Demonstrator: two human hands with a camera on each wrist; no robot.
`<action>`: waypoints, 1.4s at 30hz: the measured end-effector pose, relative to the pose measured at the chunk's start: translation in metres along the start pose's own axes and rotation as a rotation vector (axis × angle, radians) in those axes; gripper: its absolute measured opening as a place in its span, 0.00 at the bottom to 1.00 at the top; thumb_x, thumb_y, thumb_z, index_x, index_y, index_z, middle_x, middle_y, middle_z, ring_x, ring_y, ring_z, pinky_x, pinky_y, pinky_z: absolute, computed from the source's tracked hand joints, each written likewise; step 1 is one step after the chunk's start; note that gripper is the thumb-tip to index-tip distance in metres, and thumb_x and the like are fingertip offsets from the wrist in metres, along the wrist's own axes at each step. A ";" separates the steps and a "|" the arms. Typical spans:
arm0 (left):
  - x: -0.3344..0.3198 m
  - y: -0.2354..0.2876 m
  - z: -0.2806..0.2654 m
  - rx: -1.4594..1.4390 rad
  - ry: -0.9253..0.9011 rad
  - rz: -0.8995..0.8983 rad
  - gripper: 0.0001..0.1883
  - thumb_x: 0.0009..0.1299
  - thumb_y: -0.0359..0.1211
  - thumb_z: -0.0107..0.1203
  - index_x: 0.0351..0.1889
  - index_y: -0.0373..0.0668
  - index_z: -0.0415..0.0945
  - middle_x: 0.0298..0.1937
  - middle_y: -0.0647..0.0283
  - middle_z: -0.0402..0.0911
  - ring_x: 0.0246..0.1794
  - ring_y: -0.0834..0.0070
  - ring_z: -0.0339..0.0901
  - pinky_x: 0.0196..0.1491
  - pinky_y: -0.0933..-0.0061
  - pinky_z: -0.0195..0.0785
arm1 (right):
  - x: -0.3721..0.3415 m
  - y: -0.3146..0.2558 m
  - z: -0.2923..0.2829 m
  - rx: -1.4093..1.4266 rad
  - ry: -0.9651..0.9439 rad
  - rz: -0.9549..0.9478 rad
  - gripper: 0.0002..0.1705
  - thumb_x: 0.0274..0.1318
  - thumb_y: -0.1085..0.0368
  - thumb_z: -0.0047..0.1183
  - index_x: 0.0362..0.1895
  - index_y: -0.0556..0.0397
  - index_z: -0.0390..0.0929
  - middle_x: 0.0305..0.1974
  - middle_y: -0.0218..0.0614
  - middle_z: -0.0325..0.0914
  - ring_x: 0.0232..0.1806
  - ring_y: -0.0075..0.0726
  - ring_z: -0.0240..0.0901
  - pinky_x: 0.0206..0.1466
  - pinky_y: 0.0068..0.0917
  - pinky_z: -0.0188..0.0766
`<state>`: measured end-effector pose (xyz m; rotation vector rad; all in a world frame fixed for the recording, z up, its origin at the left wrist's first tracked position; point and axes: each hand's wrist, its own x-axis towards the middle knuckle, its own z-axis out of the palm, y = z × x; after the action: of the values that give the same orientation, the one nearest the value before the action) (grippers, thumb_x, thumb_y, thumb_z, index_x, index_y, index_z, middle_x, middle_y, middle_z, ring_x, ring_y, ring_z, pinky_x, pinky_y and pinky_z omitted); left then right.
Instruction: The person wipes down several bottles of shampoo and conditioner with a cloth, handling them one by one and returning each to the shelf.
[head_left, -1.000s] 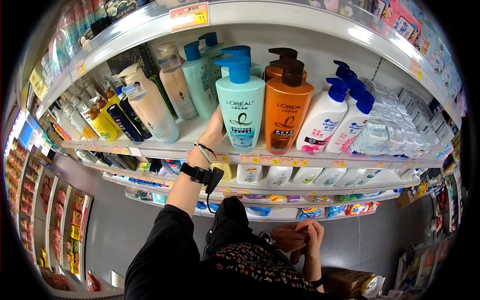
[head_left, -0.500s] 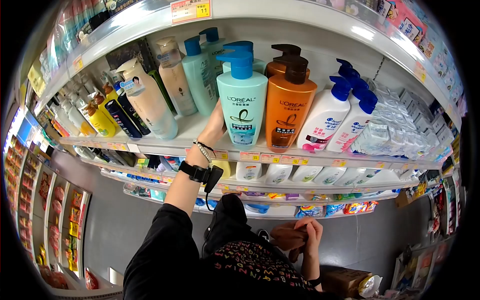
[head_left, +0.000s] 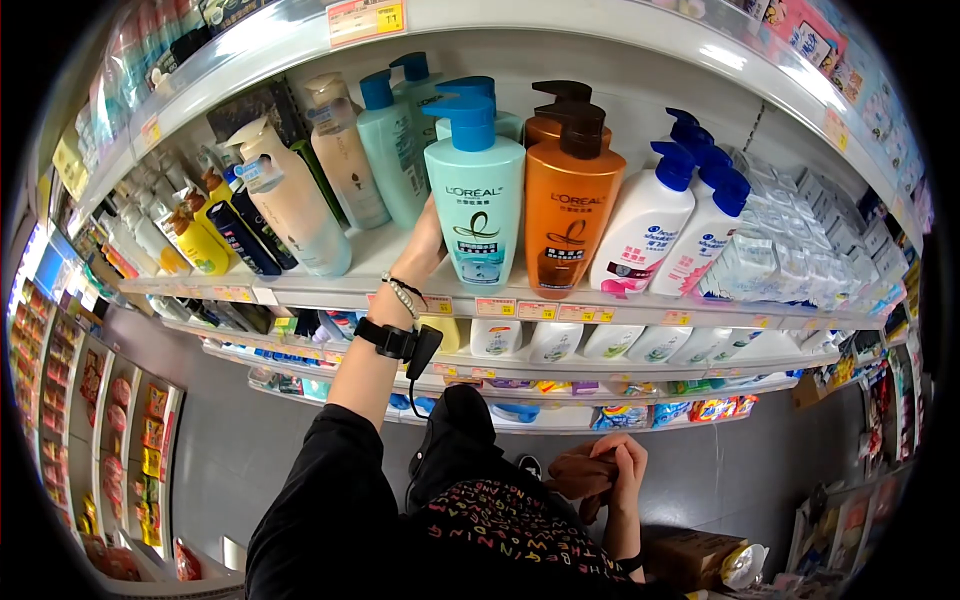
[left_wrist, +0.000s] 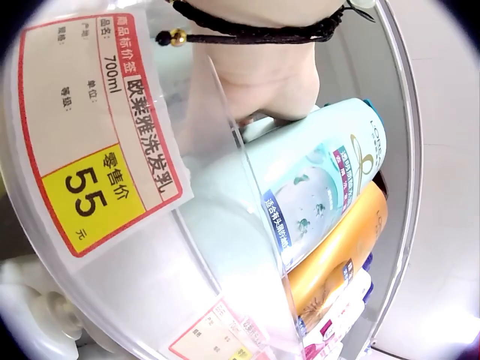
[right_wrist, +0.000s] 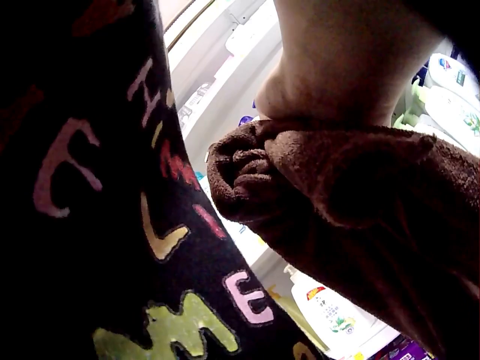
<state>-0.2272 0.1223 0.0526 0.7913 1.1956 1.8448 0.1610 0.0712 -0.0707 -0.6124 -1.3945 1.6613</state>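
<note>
In the head view my left hand (head_left: pixel 425 245) is against the left side of a pale teal shampoo bottle (head_left: pixel 475 215) with a blue pump, standing upright at the shelf front. The fingers are hidden behind the bottle, so I cannot tell whether they curl round it. The left wrist view shows the base of that hand (left_wrist: pixel 262 75) right beside the same bottle (left_wrist: pixel 330 165). An orange pump bottle (head_left: pixel 568 215) stands close on its right. Low in front of my body, my right hand (head_left: pixel 627 475) grips a bunched brown cloth (head_left: pixel 583 475), whose fuzzy folds fill much of the right wrist view.
White bottles with blue pumps (head_left: pixel 645 225) and wrapped clear packs (head_left: pixel 790 250) stand to the right. Peach pump bottles (head_left: pixel 295 205) are on the left. Price tags line the shelf edge (head_left: pixel 640 312); a higher shelf (head_left: pixel 560 22) overhangs. A cardboard box (head_left: pixel 690 557) sits on the floor.
The teal bottle's base appears slightly farther back beside the orange bottle, my left hand staying at its side. The view shifts slightly; the right hand keeps hold of the brown cloth.
</note>
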 end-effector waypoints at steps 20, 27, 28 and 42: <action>-0.003 0.004 -0.026 0.057 0.275 0.466 0.16 0.69 0.34 0.49 0.53 0.40 0.65 0.46 0.62 0.71 0.41 0.79 0.70 0.47 0.73 0.66 | -0.003 -0.012 -0.003 -0.044 0.021 -0.063 0.17 0.57 0.60 0.43 0.25 0.62 0.72 0.26 0.38 0.73 0.30 0.28 0.68 0.37 0.22 0.62; 0.009 0.021 -0.055 0.906 0.595 0.783 0.31 0.57 0.33 0.62 0.57 0.33 0.61 0.53 0.49 0.72 0.49 0.65 0.73 0.49 0.69 0.66 | -0.004 -0.009 -0.011 -0.046 0.049 -0.042 0.18 0.58 0.59 0.42 0.24 0.62 0.72 0.26 0.37 0.73 0.30 0.28 0.68 0.38 0.22 0.63; 0.010 0.024 -0.055 0.908 0.601 0.786 0.31 0.57 0.33 0.62 0.57 0.33 0.61 0.53 0.49 0.72 0.49 0.65 0.73 0.49 0.69 0.66 | -0.004 -0.011 -0.009 -0.040 0.042 -0.043 0.18 0.58 0.59 0.42 0.25 0.62 0.72 0.26 0.37 0.73 0.30 0.28 0.68 0.38 0.22 0.63; 0.012 0.055 -0.026 1.469 0.774 0.545 0.31 0.51 0.46 0.65 0.42 0.37 0.60 0.41 0.48 0.74 0.36 0.51 0.77 0.34 0.59 0.72 | -0.007 -0.008 -0.011 -0.021 0.026 -0.075 0.17 0.59 0.60 0.43 0.26 0.62 0.72 0.26 0.38 0.74 0.30 0.28 0.68 0.37 0.21 0.63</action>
<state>-0.2693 0.1072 0.0952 1.2333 3.2116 1.4039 0.1759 0.0708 -0.0668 -0.5847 -1.4017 1.5763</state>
